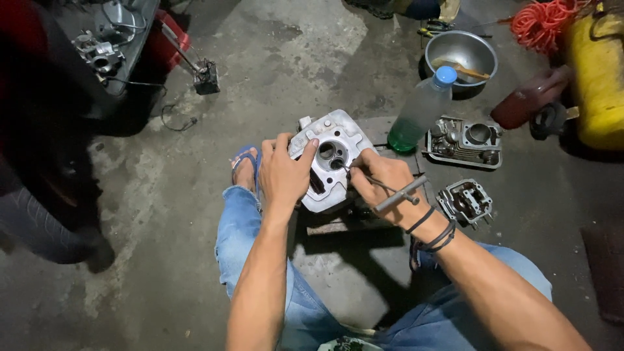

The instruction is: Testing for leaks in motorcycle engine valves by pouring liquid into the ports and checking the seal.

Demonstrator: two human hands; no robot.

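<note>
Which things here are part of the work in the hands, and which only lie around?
In use: left hand, right hand, silver engine head, T-handle tool.

Lying about: plastic bottle, metal bowl, two other engine parts, orange cord.

Cylinder head point(331, 162) matt cast metal, grey; T-handle tool point(402, 194) dull steel; bottle point(421, 110) clear glossy plastic; bowl point(461, 53) shiny metal; floor point(292, 71) rough stained concrete; jeans point(237, 240) denim cloth.

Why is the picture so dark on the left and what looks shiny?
Head view: light falls on the middle, where the left hand grips the pale engine part; the left side sinks into shadow; the metal bowl and plastic bottle catch glare.
</note>
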